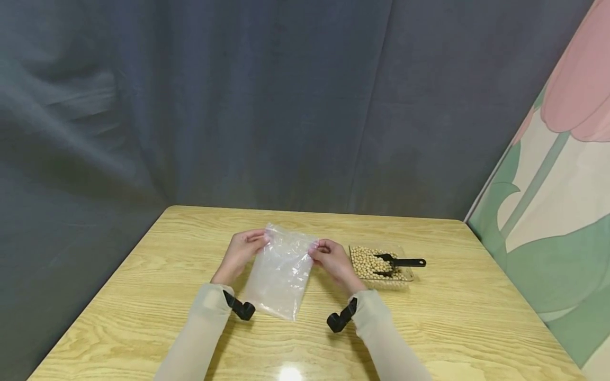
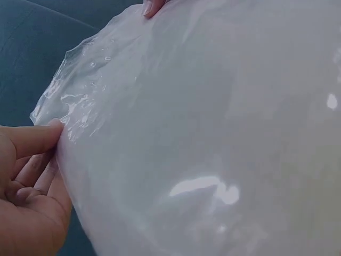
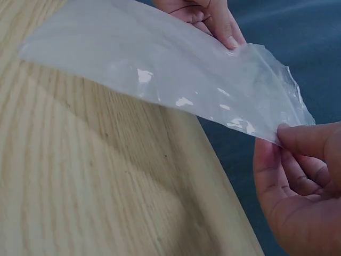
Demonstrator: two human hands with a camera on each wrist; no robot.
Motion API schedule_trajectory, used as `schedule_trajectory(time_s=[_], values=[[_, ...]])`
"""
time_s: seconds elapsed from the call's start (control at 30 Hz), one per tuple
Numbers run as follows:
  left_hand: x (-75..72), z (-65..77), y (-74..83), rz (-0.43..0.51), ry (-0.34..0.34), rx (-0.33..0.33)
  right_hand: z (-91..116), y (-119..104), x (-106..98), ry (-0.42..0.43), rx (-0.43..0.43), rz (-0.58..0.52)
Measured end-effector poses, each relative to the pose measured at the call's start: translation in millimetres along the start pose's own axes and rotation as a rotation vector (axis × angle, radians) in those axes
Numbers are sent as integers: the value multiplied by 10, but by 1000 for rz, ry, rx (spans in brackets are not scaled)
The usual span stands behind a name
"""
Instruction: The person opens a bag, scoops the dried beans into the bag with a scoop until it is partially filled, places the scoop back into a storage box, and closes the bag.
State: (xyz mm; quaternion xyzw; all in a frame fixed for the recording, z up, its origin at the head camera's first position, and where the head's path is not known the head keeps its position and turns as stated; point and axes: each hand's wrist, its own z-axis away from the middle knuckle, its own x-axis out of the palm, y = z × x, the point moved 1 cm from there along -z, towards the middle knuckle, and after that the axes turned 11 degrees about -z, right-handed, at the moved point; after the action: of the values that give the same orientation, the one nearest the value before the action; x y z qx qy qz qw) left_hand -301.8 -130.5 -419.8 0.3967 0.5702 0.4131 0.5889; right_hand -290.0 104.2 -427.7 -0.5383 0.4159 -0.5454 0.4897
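Observation:
A clear plastic bag point(image 1: 281, 272) hangs between both hands above the table, flat, with its upper edge toward the far side. My left hand point(image 1: 241, 252) pinches the bag's left side near the top, thumb in front and fingers behind. On the opposite side my right hand point(image 1: 335, 262) pinches the other edge, also near the top. In the left wrist view the bag point(image 2: 160, 122) fills most of the picture, shiny and wrinkled at its upper end. The right wrist view shows the bag point(image 3: 144, 64) raised off the wood at the right hand's side.
Right of the right hand stands a clear plastic box point(image 1: 407, 275) of pale round beans point(image 1: 364, 262). A black scoop point(image 1: 409, 262) lies in it, handle over the right rim. The wooden table point(image 1: 157, 286) ends at a dark curtain point(image 1: 267, 116); a flower-patterned cloth point(image 1: 562, 227) hangs at right.

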Motion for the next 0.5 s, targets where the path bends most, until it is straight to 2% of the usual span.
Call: schedule_trajectory(time_s=[0.13, 0.27, 0.37, 0.5], values=[[-16, 27, 43, -7, 2, 45, 21, -34, -23, -46, -15, 49], [-15, 5, 47, -19, 16, 71, 40, -82, -57, -128, -24, 96], [-20, 7, 92, -24, 28, 84, 62, -147, -80, -200, -43, 157], [-29, 13, 153, -25, 33, 112, 94, -240, -104, -255, -58, 258]])
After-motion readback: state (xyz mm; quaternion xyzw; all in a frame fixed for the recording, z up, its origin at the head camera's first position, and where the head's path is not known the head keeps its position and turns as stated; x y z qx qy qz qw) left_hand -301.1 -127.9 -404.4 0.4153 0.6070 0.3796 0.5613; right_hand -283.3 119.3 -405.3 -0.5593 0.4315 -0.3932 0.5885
